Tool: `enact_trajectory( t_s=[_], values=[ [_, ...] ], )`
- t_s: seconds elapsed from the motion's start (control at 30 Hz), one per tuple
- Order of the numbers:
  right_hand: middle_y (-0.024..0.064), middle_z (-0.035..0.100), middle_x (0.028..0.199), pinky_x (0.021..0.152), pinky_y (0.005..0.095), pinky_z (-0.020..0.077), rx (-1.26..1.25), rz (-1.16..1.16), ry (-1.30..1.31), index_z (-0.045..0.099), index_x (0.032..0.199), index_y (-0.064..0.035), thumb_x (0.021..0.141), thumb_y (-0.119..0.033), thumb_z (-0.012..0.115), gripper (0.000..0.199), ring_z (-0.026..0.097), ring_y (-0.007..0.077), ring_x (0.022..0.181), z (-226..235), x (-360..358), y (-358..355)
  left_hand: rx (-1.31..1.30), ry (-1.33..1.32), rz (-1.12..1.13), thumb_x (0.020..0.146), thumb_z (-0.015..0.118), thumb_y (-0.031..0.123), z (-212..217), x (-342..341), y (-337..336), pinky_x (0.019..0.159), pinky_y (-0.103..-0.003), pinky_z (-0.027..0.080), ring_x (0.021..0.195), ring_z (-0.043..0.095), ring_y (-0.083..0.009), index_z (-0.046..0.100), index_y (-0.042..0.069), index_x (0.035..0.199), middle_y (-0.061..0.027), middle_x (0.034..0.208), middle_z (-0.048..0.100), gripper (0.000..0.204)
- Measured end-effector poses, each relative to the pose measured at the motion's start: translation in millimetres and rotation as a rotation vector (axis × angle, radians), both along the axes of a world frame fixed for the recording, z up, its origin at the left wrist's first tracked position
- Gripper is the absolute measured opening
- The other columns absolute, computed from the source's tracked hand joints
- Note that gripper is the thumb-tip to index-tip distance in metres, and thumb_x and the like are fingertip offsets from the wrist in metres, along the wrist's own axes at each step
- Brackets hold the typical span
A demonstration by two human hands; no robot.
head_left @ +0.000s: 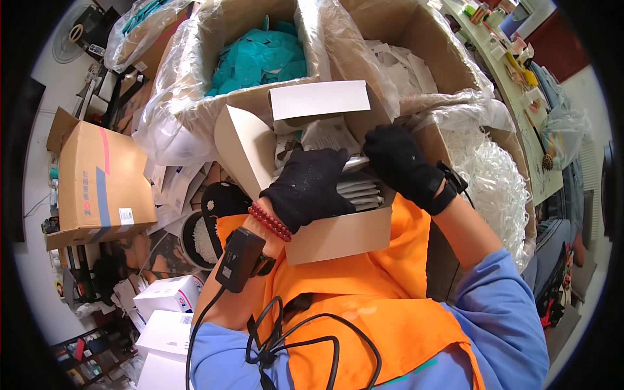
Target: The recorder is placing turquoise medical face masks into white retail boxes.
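An open white cardboard box (338, 237) with raised flaps rests on my lap. Inside lie several flat, silvery-white sealed packets (359, 192), stacked in a row, with more packets (330, 134) toward the far end. My left hand (311, 184), in a black glove, reaches across the box on top of the packets; its fingertips are hidden. At the box's right side is my right hand (400, 159), also black-gloved, its fingers curled closed. Whatever those fingers hold is hidden.
Plastic-lined cartons stand ahead, one with teal flat pieces (260, 60), another with white packets (406, 70). White shredded filler (491, 182) fills a carton at right. A brown carton (107, 179) and white boxes (168, 296) stand left. A black cable (266, 354) crosses my apron.
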State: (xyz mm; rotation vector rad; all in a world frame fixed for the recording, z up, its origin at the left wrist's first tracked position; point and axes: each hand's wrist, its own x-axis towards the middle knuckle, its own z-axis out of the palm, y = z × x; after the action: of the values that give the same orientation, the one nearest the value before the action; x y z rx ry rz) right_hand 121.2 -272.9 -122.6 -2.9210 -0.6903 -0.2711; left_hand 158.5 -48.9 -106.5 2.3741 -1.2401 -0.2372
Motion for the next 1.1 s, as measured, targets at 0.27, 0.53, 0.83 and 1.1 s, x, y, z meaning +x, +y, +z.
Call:
enact_trajectory(
  t_s=[0.27,0.53,0.83,1.1],
  values=[
    [0.0101,0.059,0.082,0.076,0.0418,0.0502,0.081,-0.014,-0.061,0.065,0.072,-0.0093,0.068,-0.01,0.069,0.005,0.061,0.0316,0.086,-6,1,0,0.104,0.001,-0.007,0.064,0.082,0.039,-8,-4,-22,0.091,-0.047,0.048,0.094,0.067,-0.0375,0.064,0.004,0.111,-0.0189,0.097,0.069,0.061],
    [0.0115,0.063,0.098,0.084,0.0404,0.0511,0.144,0.017,0.083,0.067,0.089,-0.0081,0.064,-0.007,0.075,0.026,0.061,0.0339,0.095,13,-8,-2,0.335,-0.161,-0.005,0.078,0.071,0.045,-59,-18,-63,0.071,-0.045,0.054,0.076,0.069,-0.035,0.072,0.006,0.09,-0.0147,0.08,0.07,0.041],
    [0.0062,0.064,0.114,0.093,0.0323,0.0485,1.087,-0.103,0.274,0.067,0.115,-0.0078,0.078,-0.001,0.075,0.039,0.061,0.0194,0.107,31,-17,-15,-0.034,-0.01,0.106,0.085,0.065,0.028,-38,4,-32,0.069,-0.042,0.054,0.081,0.069,-0.0333,0.072,0.011,0.097,-0.0132,0.086,0.069,0.022],
    [0.0092,0.054,0.137,0.109,0.0355,0.04,1.273,-0.218,0.409,0.042,0.146,-0.0071,0.073,-0.006,0.085,0.085,0.05,0.0207,0.127,37,-23,-5,-0.481,0.279,0.334,0.093,0.066,0.017,9,15,28,0.081,-0.032,0.052,0.089,0.069,-0.0224,0.067,0.002,0.113,-0.0145,0.101,0.071,0.025]
  ],
)
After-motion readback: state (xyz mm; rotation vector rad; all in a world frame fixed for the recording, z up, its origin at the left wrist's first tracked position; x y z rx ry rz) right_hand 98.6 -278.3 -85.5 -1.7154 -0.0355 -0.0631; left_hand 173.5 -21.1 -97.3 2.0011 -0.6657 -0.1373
